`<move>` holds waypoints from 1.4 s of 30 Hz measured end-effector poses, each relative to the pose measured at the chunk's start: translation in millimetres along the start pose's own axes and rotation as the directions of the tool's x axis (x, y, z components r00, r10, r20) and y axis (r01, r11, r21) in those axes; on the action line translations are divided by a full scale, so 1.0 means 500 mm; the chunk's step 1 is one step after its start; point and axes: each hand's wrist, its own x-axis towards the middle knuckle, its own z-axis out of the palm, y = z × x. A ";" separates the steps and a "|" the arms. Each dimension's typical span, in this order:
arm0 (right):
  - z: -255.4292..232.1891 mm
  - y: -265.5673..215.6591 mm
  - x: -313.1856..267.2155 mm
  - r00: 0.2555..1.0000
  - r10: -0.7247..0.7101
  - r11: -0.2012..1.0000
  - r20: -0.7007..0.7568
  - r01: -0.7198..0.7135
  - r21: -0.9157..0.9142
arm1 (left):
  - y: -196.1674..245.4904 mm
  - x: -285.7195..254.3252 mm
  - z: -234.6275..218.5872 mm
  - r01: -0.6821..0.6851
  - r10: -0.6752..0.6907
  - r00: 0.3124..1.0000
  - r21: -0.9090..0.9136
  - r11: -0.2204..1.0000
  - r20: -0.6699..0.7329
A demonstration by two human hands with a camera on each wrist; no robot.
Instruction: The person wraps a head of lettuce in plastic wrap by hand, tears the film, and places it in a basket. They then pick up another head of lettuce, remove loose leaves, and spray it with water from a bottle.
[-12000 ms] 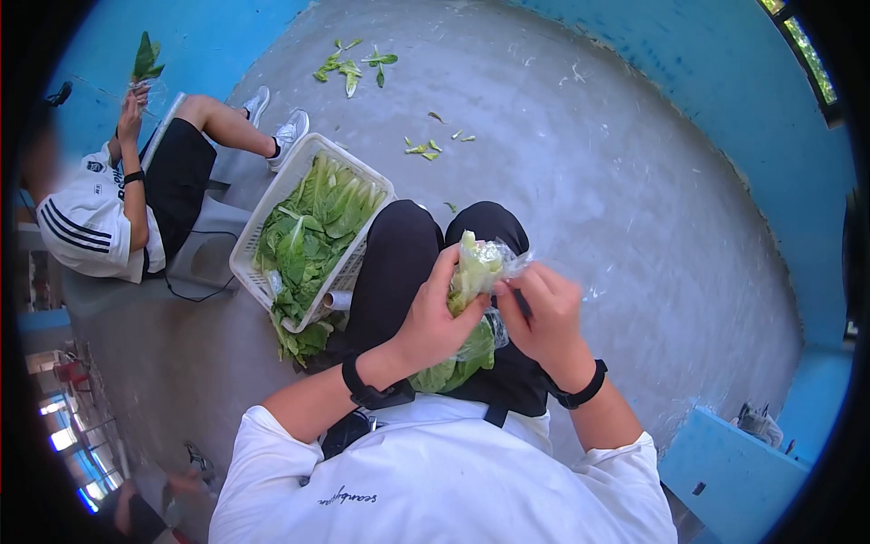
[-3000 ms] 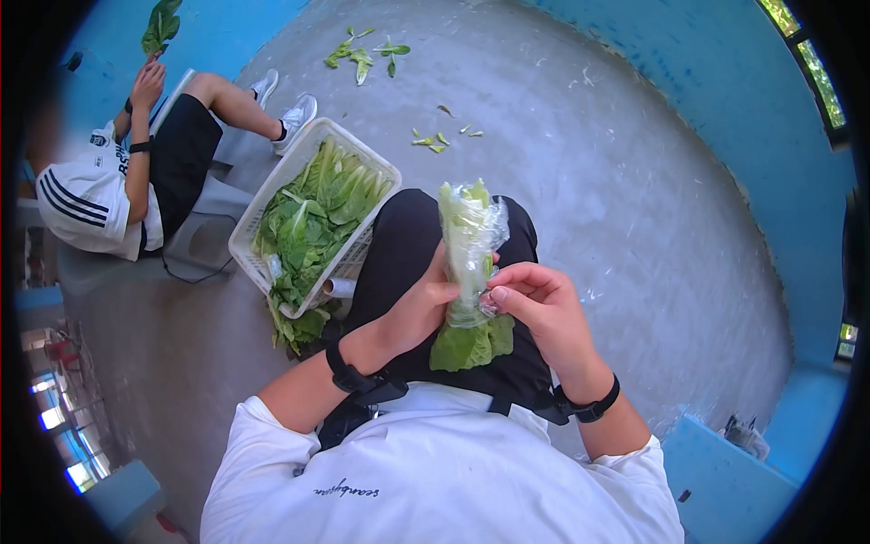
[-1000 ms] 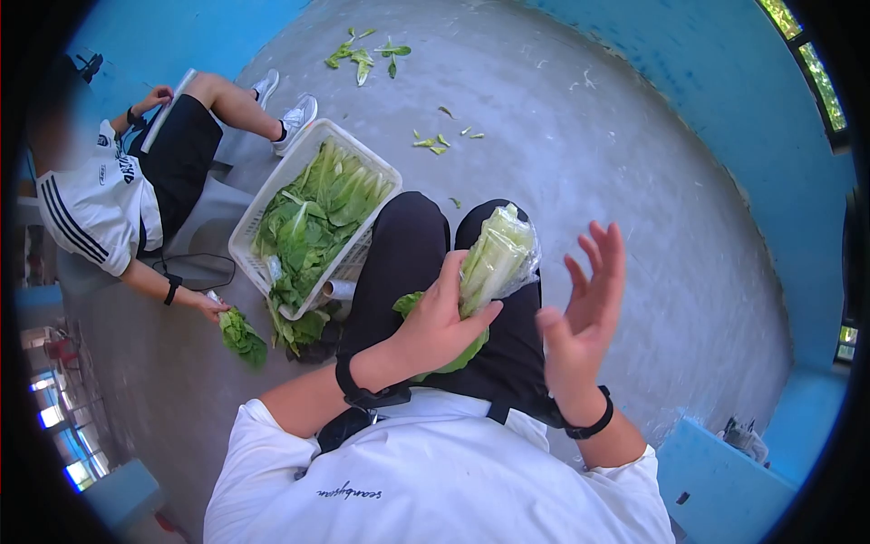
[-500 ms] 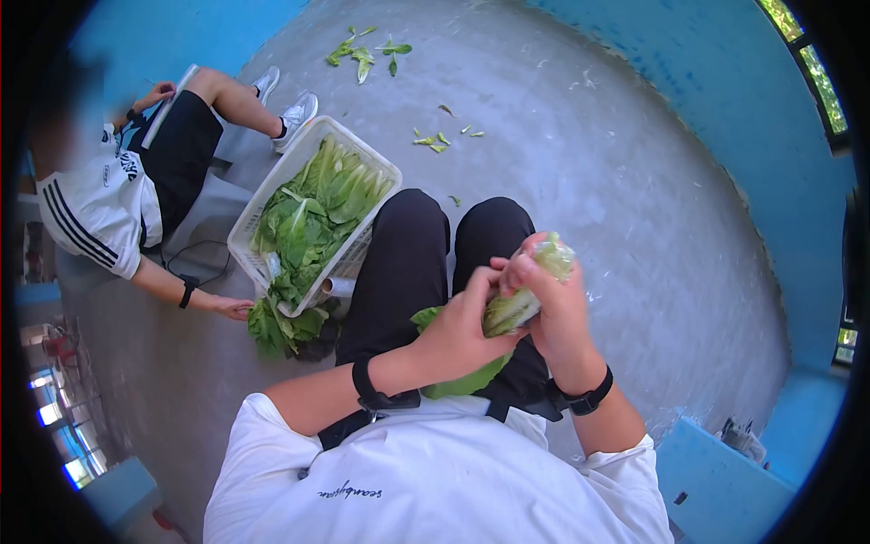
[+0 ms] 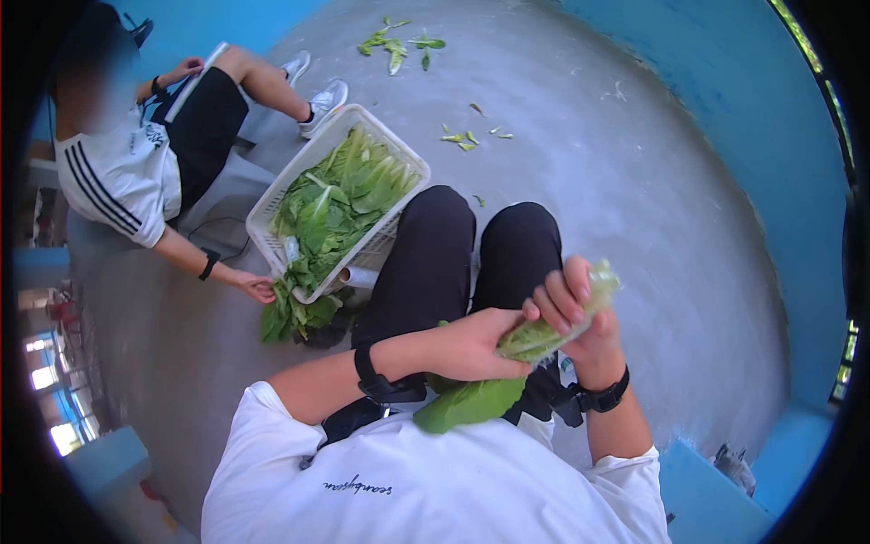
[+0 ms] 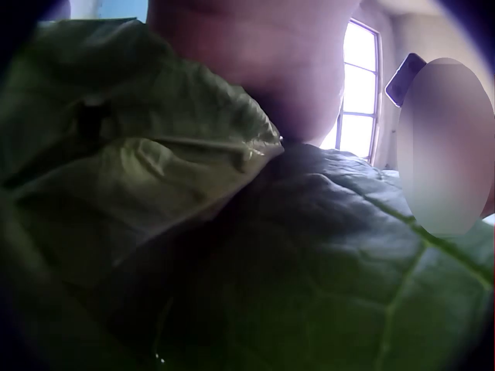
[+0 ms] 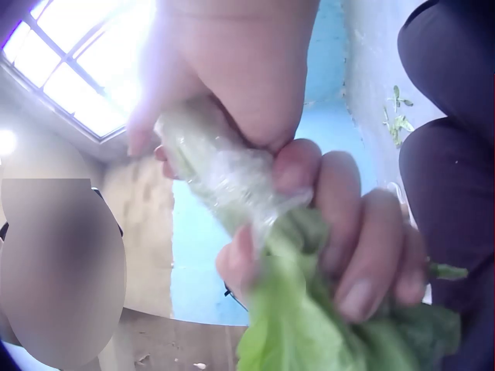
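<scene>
A bunch of leafy lettuce (image 5: 533, 344), its pale stems wrapped in clear plastic film (image 7: 240, 179), lies tilted across my lap with the stem end to the right. My left hand (image 5: 471, 346) grips it around the middle, and broad green leaves (image 5: 471, 406) hang out below that hand. Around the stem end, my right hand (image 5: 587, 317) curls its fingers. Both hands appear on the bunch in the right wrist view, the left hand's fingers (image 7: 363, 232) bent over the leaves. Large leaves (image 6: 363, 232) fill much of the left wrist view.
Left of my knees stands a white plastic crate (image 5: 301, 165) full of greens (image 5: 335, 195). A film roll (image 5: 360, 276) lies beside it. Another seated person's hand (image 5: 256, 287) touches loose greens (image 5: 294, 317) at the crate's corner. Leaf scraps (image 5: 395, 53) lie on the floor.
My right hand, raised open one second ago, now grips the stem end; the bunch has swung right and lower. The other person has lowered a bunch to the greens beside the crate.
</scene>
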 end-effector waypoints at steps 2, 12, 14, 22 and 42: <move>-0.016 -0.005 -0.005 0.986 0.075 0.997 0.148 -0.070 -0.036 | -0.014 -0.001 0.000 -0.001 0.010 0.995 -0.095 0.995 0.100; 0.017 0.017 0.020 0.981 0.081 0.996 0.175 -0.086 0.023 | -0.056 0.006 -0.006 0.063 0.002 0.959 -0.221 0.973 0.285; 0.012 0.009 0.017 0.999 0.041 0.997 0.011 -0.042 0.063 | 0.001 -0.009 -0.043 0.138 -0.120 0.959 -0.055 0.989 0.255; 0.003 0.008 0.040 0.923 -0.139 0.990 -0.360 0.135 -0.036 | 0.001 -0.030 -0.051 0.037 -0.038 0.999 -0.080 0.996 -0.021; -0.017 0.035 0.000 0.850 -0.310 0.780 -0.427 -0.030 -0.625 | 0.002 -0.016 -0.031 0.196 0.158 0.776 0.472 0.860 -0.611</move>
